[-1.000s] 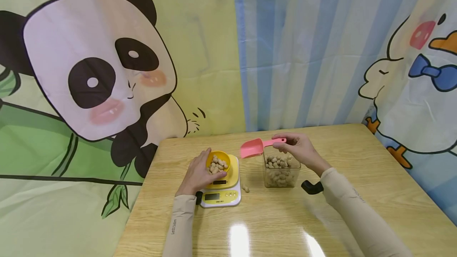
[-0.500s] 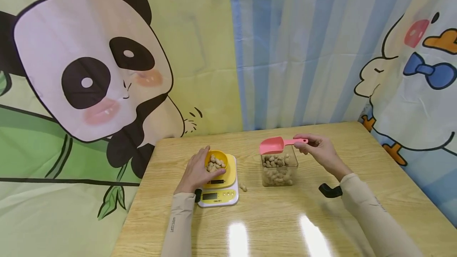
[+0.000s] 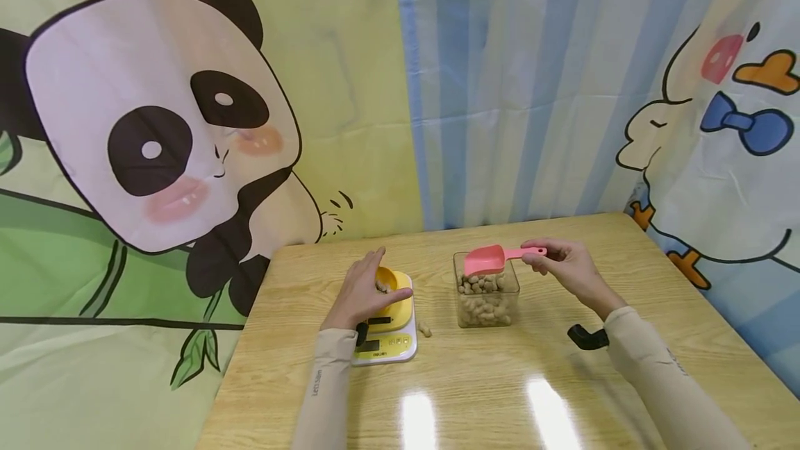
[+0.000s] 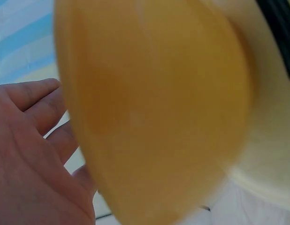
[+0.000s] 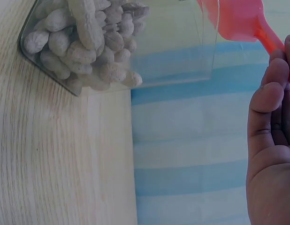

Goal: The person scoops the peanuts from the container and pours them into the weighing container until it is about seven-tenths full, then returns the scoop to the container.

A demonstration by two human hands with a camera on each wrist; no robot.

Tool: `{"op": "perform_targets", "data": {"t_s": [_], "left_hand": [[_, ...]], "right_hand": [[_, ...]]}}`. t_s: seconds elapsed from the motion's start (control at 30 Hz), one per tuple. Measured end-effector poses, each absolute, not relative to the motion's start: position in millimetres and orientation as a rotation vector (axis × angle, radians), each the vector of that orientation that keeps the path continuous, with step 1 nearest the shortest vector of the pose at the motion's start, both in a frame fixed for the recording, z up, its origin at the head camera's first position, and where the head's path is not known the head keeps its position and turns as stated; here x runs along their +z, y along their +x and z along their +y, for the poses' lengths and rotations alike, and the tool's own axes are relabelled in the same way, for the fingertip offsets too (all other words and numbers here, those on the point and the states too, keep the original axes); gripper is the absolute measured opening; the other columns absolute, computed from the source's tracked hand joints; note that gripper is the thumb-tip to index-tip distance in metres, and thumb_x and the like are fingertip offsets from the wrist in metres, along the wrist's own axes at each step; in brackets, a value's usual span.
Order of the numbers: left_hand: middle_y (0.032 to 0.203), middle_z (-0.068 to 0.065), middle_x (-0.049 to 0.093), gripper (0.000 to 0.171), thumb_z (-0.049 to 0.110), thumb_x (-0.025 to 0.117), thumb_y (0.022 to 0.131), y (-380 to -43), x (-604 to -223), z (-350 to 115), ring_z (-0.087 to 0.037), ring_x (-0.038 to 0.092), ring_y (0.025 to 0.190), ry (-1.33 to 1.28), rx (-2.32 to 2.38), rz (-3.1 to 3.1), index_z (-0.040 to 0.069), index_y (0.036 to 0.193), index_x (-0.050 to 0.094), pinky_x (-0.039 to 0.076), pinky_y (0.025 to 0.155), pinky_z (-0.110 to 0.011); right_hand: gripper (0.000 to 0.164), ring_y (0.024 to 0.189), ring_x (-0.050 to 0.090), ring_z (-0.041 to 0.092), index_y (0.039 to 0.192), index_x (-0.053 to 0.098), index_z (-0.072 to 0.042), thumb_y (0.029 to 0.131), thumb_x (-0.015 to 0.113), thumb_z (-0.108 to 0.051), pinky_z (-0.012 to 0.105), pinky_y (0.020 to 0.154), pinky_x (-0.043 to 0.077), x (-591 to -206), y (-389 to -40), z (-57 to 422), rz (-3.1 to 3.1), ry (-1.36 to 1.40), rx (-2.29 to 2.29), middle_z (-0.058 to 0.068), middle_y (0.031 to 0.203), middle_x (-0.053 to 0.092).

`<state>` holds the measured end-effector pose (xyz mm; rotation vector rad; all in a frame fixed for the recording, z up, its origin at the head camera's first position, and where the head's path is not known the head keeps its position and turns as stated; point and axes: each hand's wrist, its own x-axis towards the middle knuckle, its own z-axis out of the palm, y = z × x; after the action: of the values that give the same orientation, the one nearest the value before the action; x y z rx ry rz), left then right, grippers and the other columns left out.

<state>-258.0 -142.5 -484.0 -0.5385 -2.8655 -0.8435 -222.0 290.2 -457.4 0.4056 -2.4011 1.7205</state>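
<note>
My left hand [image 3: 361, 292] is at the small yellow bowl [image 3: 387, 277], its fingers spread and thumb extended across the near side. In the left wrist view the bowl [image 4: 149, 108] fills the middle, with straight fingers [image 4: 37, 101] beside its rim. Peanuts in the bowl are mostly hidden by the hand. Under the bowl stands a yellow and white kitchen scale [image 3: 400, 344]. My right hand [image 3: 570, 271] pinches the handle end of a pink scoop [image 3: 486, 260], whose bare pan hangs over a clear container [image 3: 517, 289] of peanuts [image 3: 482, 285].
One loose peanut [image 3: 424, 329] lies on the wooden table [image 3: 475, 380] just right of the scale. Printed curtains [image 3: 350, 103] hang along the table's back edge.
My right hand has carried the scoop rightward from beside the container to over it. My left hand has shifted right and slightly up, covering more of the bowl.
</note>
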Motion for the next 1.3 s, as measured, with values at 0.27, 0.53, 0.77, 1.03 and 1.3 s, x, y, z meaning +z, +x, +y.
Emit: {"op": "perform_targets", "data": {"t_s": [0.27, 0.53, 0.77, 1.03, 1.3], "left_hand": [[0.164, -0.007, 0.031, 0.116, 0.088, 0.059, 0.073, -257.9, -477.2, -113.4, -0.025, 0.026, 0.151, -0.646, -0.853, -2.857, 0.024, 0.163, 0.023, 0.017, 0.125, -0.046], [0.166, 0.000, 0.027, 0.114, 0.091, 0.054, 0.074, -258.1, -480.2, -85.9, -0.020, 0.023, 0.152, -0.739, -0.857, -2.867, 0.028, 0.163, 0.020, 0.014, 0.126, -0.043], [0.166, 0.004, 0.025, 0.115, 0.091, 0.054, 0.074, -256.7, -477.6, -63.6, -0.018, 0.021, 0.153, -0.824, -0.864, -2.865, 0.029, 0.164, 0.018, 0.011, 0.126, -0.040], [0.167, 0.001, 0.022, 0.117, 0.093, 0.053, 0.071, -253.6, -479.1, -48.0, -0.017, 0.019, 0.153, -0.852, -0.844, -2.902, 0.032, 0.164, 0.015, 0.010, 0.126, -0.039], [0.167, -0.004, 0.026, 0.118, 0.094, 0.051, 0.071, -257.1, -484.3, -41.4, -0.018, 0.021, 0.153, -0.891, -0.825, -2.883, 0.029, 0.164, 0.016, 0.011, 0.126, -0.039]], "right_hand": [[0.035, 0.072, 0.057, 0.031, 0.127, 0.070, -0.008, 0.097, 0.072, -0.025, 0.030, 0.057, 0.049, -453.9, -223.5, 291.3, -2.451, 0.380, 1.683, 0.010, 0.086, 0.069], [0.037, 0.072, 0.060, 0.026, 0.127, 0.070, -0.006, 0.096, 0.073, -0.026, 0.030, 0.059, 0.053, -455.6, -224.5, 291.5, -2.459, 0.385, 1.670, 0.011, 0.087, 0.070], [0.036, 0.072, 0.060, 0.025, 0.126, 0.071, -0.008, 0.096, 0.073, -0.028, 0.031, 0.060, 0.054, -456.9, -224.4, 293.0, -2.478, 0.382, 1.656, 0.011, 0.087, 0.069], [0.035, 0.071, 0.061, 0.023, 0.126, 0.071, -0.011, 0.096, 0.073, -0.028, 0.030, 0.058, 0.052, -452.9, -222.7, 294.7, -2.512, 0.381, 1.638, 0.017, 0.089, 0.069], [0.031, 0.069, 0.061, 0.023, 0.121, 0.073, -0.011, 0.095, 0.074, -0.027, 0.031, 0.055, 0.051, -450.6, -226.9, 298.8, -2.572, 0.432, 1.594, 0.013, 0.083, 0.068]]}}
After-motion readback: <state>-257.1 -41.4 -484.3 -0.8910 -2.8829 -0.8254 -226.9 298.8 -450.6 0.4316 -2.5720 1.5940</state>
